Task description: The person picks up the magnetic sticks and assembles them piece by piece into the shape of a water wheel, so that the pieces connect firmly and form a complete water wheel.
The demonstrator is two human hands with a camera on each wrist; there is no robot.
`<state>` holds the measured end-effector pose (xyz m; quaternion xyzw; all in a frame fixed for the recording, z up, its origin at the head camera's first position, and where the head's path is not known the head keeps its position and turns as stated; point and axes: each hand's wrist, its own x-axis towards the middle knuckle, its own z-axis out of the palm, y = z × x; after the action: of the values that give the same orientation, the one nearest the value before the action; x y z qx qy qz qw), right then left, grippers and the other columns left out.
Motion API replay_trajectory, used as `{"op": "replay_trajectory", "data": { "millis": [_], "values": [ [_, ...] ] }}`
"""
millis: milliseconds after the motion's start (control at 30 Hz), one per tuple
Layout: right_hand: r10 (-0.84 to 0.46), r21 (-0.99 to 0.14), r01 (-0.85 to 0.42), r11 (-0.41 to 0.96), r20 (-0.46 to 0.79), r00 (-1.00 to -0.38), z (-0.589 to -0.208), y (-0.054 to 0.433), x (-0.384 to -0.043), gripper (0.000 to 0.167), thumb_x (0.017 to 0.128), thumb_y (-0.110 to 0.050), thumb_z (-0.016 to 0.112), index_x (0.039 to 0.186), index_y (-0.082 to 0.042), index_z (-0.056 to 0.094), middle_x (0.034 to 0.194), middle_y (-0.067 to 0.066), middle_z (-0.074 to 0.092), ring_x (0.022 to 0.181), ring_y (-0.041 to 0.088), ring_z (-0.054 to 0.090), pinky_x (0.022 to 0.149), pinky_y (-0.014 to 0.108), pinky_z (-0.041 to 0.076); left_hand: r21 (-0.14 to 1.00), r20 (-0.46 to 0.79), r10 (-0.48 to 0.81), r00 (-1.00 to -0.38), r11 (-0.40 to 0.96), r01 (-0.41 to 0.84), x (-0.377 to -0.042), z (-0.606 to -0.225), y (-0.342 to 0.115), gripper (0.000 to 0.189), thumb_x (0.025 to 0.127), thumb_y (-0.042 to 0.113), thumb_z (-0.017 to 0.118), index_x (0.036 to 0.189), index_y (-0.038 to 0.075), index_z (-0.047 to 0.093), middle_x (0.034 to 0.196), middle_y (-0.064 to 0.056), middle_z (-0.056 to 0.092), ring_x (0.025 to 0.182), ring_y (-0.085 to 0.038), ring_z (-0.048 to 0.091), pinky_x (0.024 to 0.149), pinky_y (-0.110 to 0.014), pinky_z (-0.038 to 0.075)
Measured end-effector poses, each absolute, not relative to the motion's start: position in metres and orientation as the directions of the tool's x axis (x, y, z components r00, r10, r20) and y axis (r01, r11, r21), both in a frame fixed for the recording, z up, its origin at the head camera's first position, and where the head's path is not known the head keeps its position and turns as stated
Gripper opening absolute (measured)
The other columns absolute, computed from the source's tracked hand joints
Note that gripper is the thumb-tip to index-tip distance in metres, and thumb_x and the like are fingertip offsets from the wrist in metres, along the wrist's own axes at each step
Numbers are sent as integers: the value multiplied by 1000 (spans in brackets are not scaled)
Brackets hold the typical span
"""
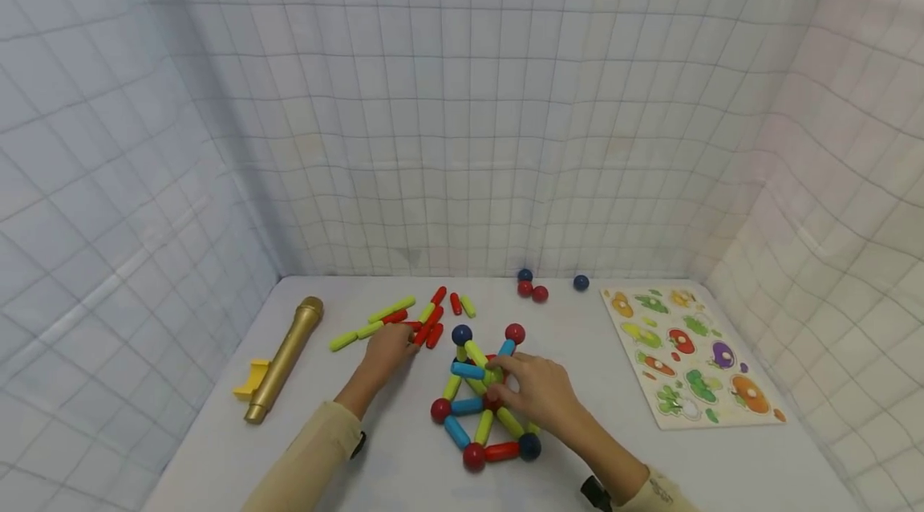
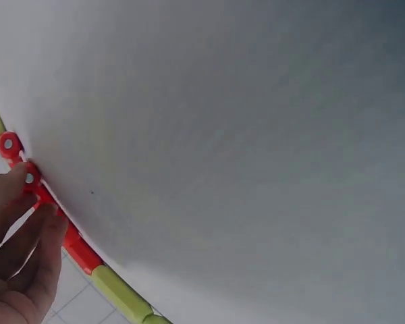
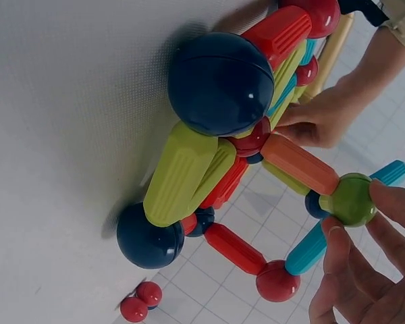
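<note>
My left hand (image 1: 388, 347) is at the loose rods left of centre, its fingers pinching a red magnetic rod (image 2: 31, 177) with a metal tip. In the middle of the table stands a frame of magnetic rods and balls, with red balls (image 1: 474, 457), blue balls (image 3: 221, 84), blue rods (image 1: 457, 432) and yellow-green rods (image 3: 181, 174). At its raised part, my right hand (image 1: 537, 389) holds a green ball (image 3: 353, 200) between thumb and fingers. An orange-red rod (image 3: 300, 164) and light-blue rods (image 3: 306, 248) meet at that ball.
Several red and yellow-green rods (image 1: 392, 309) lie around my left hand. Loose red balls (image 1: 540, 294) and blue balls (image 1: 581, 282) sit by the back wall. A vegetable puzzle board (image 1: 693, 359) lies right; a gold toy microphone (image 1: 285, 359) and yellow piece (image 1: 253, 378) lie left.
</note>
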<state>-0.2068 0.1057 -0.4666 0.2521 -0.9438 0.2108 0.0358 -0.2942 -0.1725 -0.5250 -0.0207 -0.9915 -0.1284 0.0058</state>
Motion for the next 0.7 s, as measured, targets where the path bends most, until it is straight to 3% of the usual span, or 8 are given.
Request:
{"op": "replay_trajectory", "data": {
  "millis": [167, 267, 400, 567, 700],
  "values": [
    [-457, -389, -487, 782, 172, -872, -467, 106, -207, 32, 86, -38, 72, 115, -26, 69, 93, -6, 71, 73, 4, 55, 65, 23, 48, 231, -89, -41, -995, 971, -61, -283, -514, -175, 13, 83, 15, 76, 86, 4, 69, 69, -2, 60, 64, -16, 51, 59, -29, 49],
    [-460, -391, -491, 778, 176, -870, -468, 106, -207, 31, 86, -38, 72, 115, -26, 69, 92, -6, 71, 72, 4, 55, 66, 24, 49, 182, -131, -59, -990, 980, -83, -278, -505, -167, 30, 80, 17, 78, 101, 1, 65, 79, -7, 62, 71, -21, 54, 64, -35, 53],
    [-460, -394, -489, 778, 173, -871, -469, 106, -208, 31, 86, -38, 72, 114, -25, 69, 90, -5, 71, 69, 3, 52, 64, 23, 48, 191, -96, -10, -995, 981, -29, -278, -509, -155, 50, 79, 19, 81, 122, 7, 59, 90, -9, 64, 80, -23, 59, 74, -41, 57],
    [-460, -392, -489, 779, 173, -871, -469, 106, -207, 31, 86, -38, 72, 114, -25, 69, 91, -4, 72, 69, 3, 52, 65, 23, 48, 153, 20, 32, -999, 988, 34, -279, -528, -154, 34, 86, 17, 74, 118, 11, 66, 90, -8, 68, 80, -23, 62, 78, -41, 58],
    [-461, -386, -492, 780, 177, -869, -468, 106, -207, 32, 85, -38, 73, 114, -24, 69, 92, -3, 72, 70, 4, 53, 65, 24, 48, 103, -12, 52, -999, 993, 50, -275, -527, -157, 40, 90, 17, 69, 129, 14, 63, 106, -17, 67, 90, -30, 63, 81, -45, 57]
  ]
}}
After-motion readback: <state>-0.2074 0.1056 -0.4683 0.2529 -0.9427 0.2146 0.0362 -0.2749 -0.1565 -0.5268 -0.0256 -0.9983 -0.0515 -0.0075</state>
